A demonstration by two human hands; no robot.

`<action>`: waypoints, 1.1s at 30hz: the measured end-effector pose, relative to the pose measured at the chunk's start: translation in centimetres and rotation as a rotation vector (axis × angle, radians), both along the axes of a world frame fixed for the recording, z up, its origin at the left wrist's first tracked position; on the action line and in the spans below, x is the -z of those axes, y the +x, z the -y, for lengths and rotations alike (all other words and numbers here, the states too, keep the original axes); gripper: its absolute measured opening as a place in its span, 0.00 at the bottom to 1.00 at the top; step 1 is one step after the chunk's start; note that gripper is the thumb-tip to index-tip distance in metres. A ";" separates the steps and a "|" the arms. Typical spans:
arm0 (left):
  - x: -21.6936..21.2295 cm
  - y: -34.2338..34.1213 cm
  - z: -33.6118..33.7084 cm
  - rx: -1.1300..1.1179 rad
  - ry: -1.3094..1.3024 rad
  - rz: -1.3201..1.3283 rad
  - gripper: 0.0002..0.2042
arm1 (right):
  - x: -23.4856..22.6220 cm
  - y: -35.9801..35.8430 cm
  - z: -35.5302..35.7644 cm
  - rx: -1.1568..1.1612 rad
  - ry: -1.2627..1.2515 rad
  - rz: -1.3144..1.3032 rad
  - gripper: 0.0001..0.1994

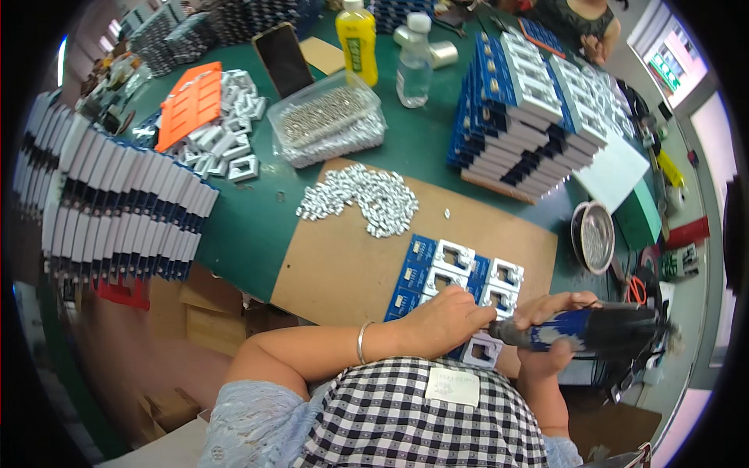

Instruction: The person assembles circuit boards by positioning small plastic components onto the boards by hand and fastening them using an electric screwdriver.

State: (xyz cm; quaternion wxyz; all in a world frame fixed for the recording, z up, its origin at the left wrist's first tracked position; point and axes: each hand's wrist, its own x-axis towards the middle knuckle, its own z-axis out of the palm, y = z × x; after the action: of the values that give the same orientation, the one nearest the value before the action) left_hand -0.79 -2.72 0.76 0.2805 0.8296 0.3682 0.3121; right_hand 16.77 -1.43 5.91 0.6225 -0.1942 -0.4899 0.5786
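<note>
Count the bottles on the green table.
2. A yellow bottle stands at the far edge, and a clear bottle with a white cap is just right of it. Stacks nearby may hide others.

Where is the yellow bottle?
In the head view, the yellow bottle stands at the far side of the green table, just left of the clear water bottle and behind the clear tub of screws.

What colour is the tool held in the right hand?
The tool is blue and black, seen in the head view.
</note>
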 end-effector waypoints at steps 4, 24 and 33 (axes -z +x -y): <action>-2.7 -5.8 -4.3 -0.229 0.387 -0.167 0.06 | 0.2 1.9 -0.7 0.139 -0.045 -0.025 0.33; -4.5 -27.5 -18.7 -0.766 -0.121 -0.598 0.07 | -0.3 4.1 0.9 0.168 0.085 -0.014 0.34; -4.2 -28.6 -17.7 -0.842 -0.128 -0.366 0.06 | -0.3 3.7 0.6 0.197 0.007 0.004 0.32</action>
State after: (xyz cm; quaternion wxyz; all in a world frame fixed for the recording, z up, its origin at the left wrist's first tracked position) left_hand -29.38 14.93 4.98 0.1104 0.6302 0.7352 0.2238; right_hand 20.44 -2.00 6.18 0.6762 -0.2405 -0.4714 0.5125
